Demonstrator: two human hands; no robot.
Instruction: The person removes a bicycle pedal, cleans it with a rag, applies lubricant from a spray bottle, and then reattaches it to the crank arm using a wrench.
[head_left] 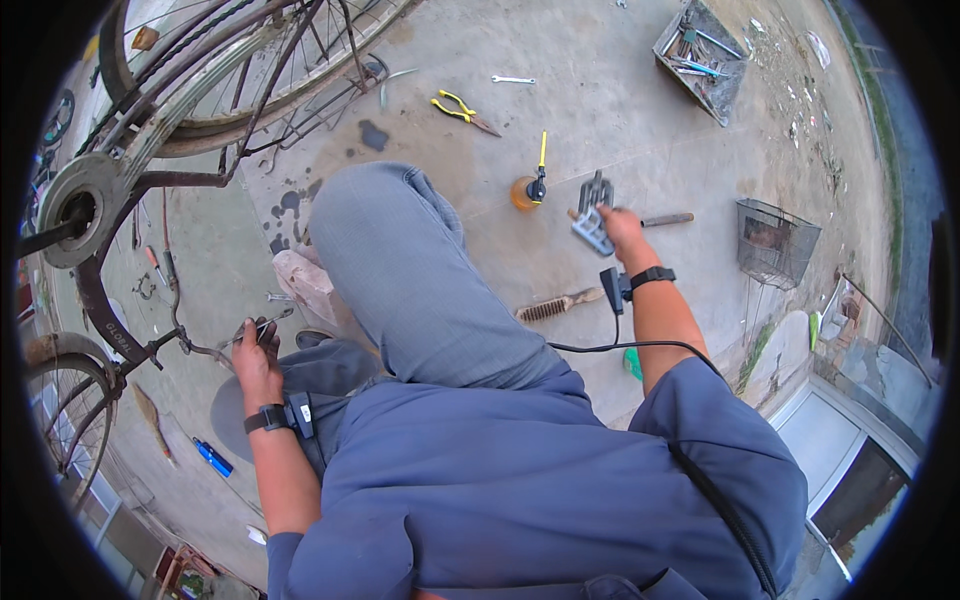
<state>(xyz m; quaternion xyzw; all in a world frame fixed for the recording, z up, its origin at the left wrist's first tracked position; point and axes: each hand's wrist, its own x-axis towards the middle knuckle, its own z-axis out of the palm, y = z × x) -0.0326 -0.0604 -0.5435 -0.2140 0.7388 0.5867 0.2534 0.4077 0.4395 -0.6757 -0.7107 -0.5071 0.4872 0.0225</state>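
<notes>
My left hand [256, 352] is closed around a slim metal tool [268, 324], seemingly a wrench, beside the bicycle's bent handlebar. Out to the right, my right hand [624, 232] grips a light grey-blue metal piece with slots [592, 232], its exact kind unclear. A dark grey slotted piece [597, 190] is just beyond the fingers; whether it is held too I cannot tell. Close to that hand are an orange bottle with a black spray head [525, 192] and a tool handle [668, 220]. A wooden-handled wire brush [558, 305] lies nearer to me.
An old bicycle [120, 300] takes up the left side. Yellow-handled pliers [466, 114] and a wrench [513, 79] lie ahead on the concrete. A tool tray [703, 60] and a wire basket [776, 243] stand to the right. A black cable [640, 345] runs along my right arm.
</notes>
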